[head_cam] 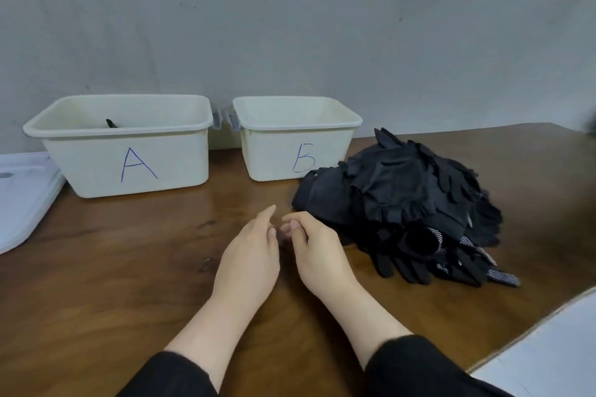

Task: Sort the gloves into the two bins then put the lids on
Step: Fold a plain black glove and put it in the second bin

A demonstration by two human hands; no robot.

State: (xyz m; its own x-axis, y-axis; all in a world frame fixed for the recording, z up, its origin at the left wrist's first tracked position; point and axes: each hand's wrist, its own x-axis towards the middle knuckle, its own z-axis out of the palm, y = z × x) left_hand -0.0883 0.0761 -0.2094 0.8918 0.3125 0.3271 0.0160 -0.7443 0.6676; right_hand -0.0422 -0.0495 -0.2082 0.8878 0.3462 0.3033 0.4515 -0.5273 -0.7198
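Two cream plastic bins stand at the back of the wooden table: bin A (pixel 96 167) on the left and bin B (pixel 274 158) to its right. A black glove tip (pixel 111 123) pokes up inside bin A. A heap of black gloves (pixel 409 203) lies to the right of bin B, some with grey patterned cuffs. My left hand (pixel 248 258) and my right hand (pixel 316 251) hover close together over the table's middle, fingers relaxed and holding nothing. The right hand is just left of the heap.
White lids (pixel 22 200) lie stacked at the table's left edge beside bin A. A grey wall rises behind the bins. The table's right corner (pixel 516 332) runs diagonally, with pale floor beyond it.
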